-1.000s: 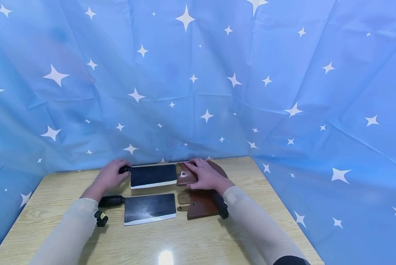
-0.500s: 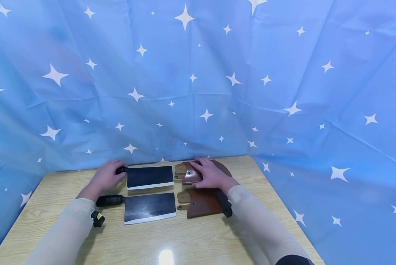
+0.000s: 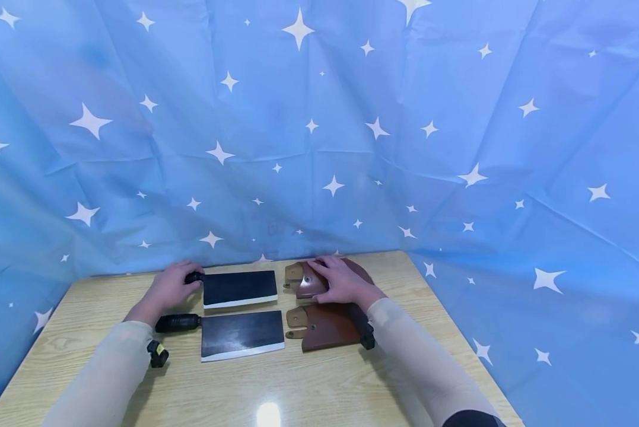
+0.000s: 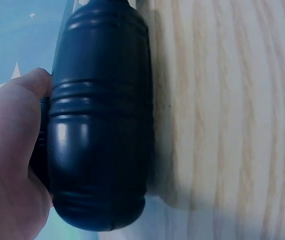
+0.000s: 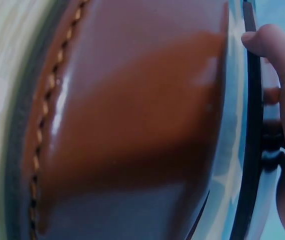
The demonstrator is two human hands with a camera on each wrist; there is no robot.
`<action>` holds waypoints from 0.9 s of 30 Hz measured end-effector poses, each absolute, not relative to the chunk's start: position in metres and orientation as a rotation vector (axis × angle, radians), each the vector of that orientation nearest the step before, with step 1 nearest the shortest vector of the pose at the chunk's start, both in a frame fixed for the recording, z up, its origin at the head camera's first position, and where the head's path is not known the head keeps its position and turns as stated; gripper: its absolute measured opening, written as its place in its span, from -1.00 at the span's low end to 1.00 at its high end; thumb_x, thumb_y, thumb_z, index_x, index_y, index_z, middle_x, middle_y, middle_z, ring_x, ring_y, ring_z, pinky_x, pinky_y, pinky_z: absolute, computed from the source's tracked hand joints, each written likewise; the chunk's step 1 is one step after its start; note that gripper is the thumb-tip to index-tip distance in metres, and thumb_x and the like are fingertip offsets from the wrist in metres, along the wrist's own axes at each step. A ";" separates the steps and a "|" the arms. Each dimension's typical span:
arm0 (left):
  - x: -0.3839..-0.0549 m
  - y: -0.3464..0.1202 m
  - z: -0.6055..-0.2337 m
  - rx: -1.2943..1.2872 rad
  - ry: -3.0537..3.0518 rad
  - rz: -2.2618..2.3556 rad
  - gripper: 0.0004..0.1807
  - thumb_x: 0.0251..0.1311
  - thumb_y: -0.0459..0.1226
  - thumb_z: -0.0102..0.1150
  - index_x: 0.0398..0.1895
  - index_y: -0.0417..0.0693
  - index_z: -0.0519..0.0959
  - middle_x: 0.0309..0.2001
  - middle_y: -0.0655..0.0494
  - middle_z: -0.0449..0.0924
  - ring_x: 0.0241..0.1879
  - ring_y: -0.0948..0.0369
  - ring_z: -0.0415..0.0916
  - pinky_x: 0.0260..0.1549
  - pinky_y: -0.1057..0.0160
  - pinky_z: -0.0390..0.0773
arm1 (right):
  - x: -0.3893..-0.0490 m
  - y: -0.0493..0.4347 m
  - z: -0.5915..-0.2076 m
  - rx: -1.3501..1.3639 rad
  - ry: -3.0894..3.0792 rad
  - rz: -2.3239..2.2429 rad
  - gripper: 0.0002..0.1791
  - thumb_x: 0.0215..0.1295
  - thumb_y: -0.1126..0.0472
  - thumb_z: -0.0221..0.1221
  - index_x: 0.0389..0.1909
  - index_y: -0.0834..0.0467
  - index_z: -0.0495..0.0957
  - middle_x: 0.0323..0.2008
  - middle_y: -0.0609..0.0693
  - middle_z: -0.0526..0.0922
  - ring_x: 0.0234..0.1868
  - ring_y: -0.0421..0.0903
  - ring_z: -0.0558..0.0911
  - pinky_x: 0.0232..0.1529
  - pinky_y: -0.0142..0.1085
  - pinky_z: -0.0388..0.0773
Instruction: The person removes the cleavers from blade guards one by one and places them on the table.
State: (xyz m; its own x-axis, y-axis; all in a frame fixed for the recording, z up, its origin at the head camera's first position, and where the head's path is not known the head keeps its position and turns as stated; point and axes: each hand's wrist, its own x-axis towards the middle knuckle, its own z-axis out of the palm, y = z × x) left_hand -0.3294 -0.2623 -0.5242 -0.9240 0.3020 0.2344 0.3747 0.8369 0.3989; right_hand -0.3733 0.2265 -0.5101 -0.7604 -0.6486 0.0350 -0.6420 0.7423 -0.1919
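Two black cleavers with bright edges lie side by side in the head view, handles to the left. My left hand [image 3: 167, 290] grips the handle of the far cleaver [image 3: 239, 288]. Just right of that blade, across a small gap, is the far brown leather sheath [image 3: 310, 286], its tan strap side facing the blade. My right hand [image 3: 343, 286] pinches this sheath, which hides part of it. Closer to me lies the near cleaver [image 3: 241, 335], whose handle [image 4: 100, 110] fills much of the left wrist view. The near sheath [image 5: 132, 115] dominates the right wrist view.
Everything lies on a wooden table [image 3: 319, 385]. A blue cloth with white stars [image 3: 276, 118] hangs behind it and along the right side. Both sleeved forearms come in from the front, over the table's left and right parts.
The far cleaver has come away from the far sheath's mouth, moving left and slightly toward me with my left hand. My right hand has shifted a little right with the sheath.
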 end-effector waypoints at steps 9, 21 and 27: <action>-0.330 -0.260 -0.526 -0.505 -2.886 -0.661 -0.69 0.50 -0.26 0.38 0.23 -0.13 0.72 0.30 -0.26 0.62 0.33 -0.38 0.49 0.13 -0.56 0.48 | -0.378 0.227 -0.515 -1.027 2.857 -0.287 0.12 0.31 -0.24 0.46 0.79 -0.02 0.17 0.70 0.23 0.21 0.70 0.25 0.17 0.63 0.16 0.22; -0.331 -0.264 -0.536 -0.456 -2.932 -0.724 -0.68 0.50 -0.27 0.36 0.24 -0.13 0.71 0.33 -0.29 0.59 0.33 -0.39 0.48 0.10 -0.58 0.46 | -0.384 0.221 -0.519 -1.008 2.779 -0.318 0.09 0.33 -0.22 0.46 0.78 -0.02 0.19 0.71 0.22 0.18 0.70 0.25 0.17 0.61 0.18 0.24; -0.339 -0.268 -0.545 -0.470 -2.931 -0.694 -0.66 0.51 -0.25 0.33 0.27 -0.11 0.70 0.34 -0.28 0.58 0.34 -0.39 0.48 0.12 -0.59 0.45 | -0.386 0.219 -0.518 -0.970 2.724 -0.326 0.09 0.36 -0.22 0.44 0.79 -0.03 0.16 0.74 0.21 0.14 0.72 0.27 0.13 0.61 0.22 0.22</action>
State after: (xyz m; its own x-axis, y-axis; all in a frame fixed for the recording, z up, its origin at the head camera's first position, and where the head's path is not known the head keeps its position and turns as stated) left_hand -0.3390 -0.2684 -0.5446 -0.9482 0.2749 0.1591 0.3171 0.8492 0.4223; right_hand -0.3859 0.2194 -0.5177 -0.7539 -0.6416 -0.1413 -0.5901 0.7559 -0.2838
